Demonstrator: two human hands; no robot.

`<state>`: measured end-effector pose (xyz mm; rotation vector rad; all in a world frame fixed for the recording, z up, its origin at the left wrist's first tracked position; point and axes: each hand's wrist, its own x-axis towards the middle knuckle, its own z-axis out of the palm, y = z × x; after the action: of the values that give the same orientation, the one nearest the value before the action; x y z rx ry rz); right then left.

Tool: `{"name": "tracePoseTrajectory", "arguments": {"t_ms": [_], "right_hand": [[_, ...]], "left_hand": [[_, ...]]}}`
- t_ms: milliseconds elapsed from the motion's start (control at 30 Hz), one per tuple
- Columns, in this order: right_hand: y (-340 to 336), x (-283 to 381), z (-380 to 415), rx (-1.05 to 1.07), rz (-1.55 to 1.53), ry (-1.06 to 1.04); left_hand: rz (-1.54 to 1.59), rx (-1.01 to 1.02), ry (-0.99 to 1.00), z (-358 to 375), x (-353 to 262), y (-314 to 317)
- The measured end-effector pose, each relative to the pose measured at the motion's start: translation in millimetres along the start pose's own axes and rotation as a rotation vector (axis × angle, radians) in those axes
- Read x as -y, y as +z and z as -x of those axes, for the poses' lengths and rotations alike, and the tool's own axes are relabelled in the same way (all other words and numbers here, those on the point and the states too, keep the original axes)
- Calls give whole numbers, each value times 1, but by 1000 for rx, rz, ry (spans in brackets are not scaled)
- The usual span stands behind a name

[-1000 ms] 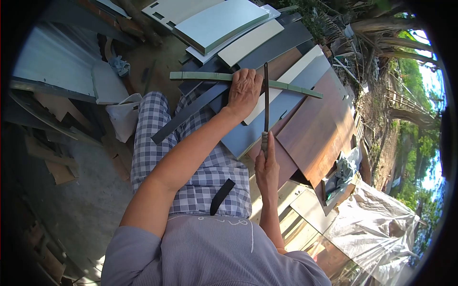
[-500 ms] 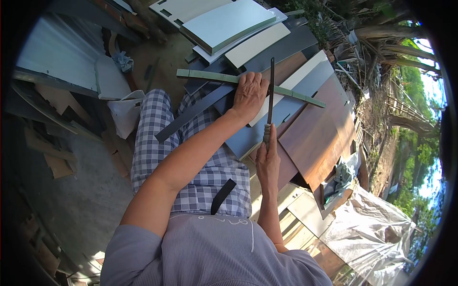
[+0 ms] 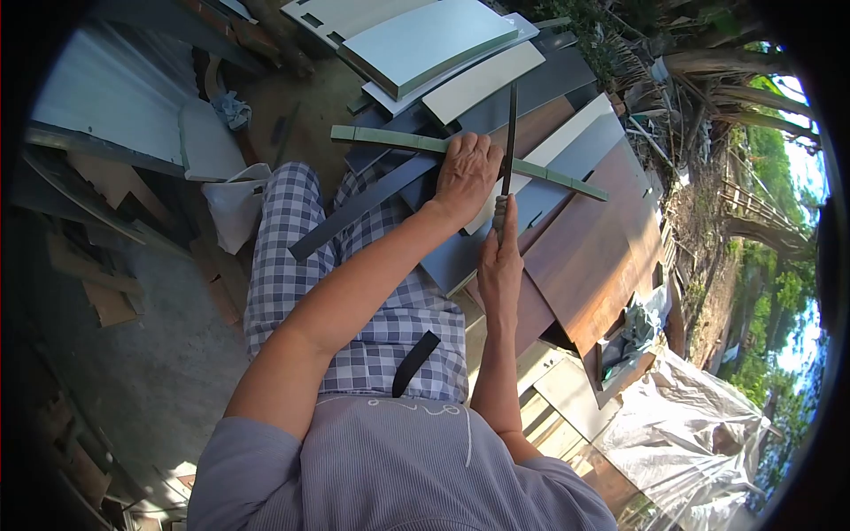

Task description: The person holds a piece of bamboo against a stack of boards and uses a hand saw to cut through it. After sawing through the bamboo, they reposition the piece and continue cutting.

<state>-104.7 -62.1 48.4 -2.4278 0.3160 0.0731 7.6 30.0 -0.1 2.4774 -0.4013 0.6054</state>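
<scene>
My left hand (image 3: pixel 467 180) is closed on a long green bamboo strip (image 3: pixel 390 139), pressing it down over a dark narrow board (image 3: pixel 359 208). The strip lies crosswise and sticks out on both sides of the hand. In my right hand (image 3: pixel 501 270) is a narrow saw (image 3: pixel 511 133), gripped by its wrapped handle. Its thin dark blade points away from me and crosses the strip just right of my left hand. The blade's teeth are too small to make out.
Under the strip lie stacked boards, among them a brown panel (image 3: pixel 580 257) and a white one (image 3: pixel 434 44). A white bag (image 3: pixel 232 212) hangs by my left knee. Plastic sheeting (image 3: pixel 682 434) covers something at the lower right. Scrap pieces line the left.
My right hand has pushed the saw forward, so the handle is nearer the strip and the blade reaches farther past it. My left hand and the strip have hardly moved.
</scene>
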Motion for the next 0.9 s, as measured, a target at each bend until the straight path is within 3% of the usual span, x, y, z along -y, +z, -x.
{"name": "tracePoseTrajectory", "arguments": {"t_ms": [333,400,533,700,900], "right_hand": [[-13,-15,74,42,1,45],[-17,-9,74,111,-54,155],[-8,-4,34,47,-15,47],[-10,24,-5,105,-18,136],[-5,-4,42,-3,24,-46]], "left_hand": [[-60,39,-10,-1,-2,0],[-78,53,3,-1,-1,0],[-49,9,4,0,-1,-1],[-7,42,-15,-1,0,-3],[-72,38,-15,-1,0,2]]}}
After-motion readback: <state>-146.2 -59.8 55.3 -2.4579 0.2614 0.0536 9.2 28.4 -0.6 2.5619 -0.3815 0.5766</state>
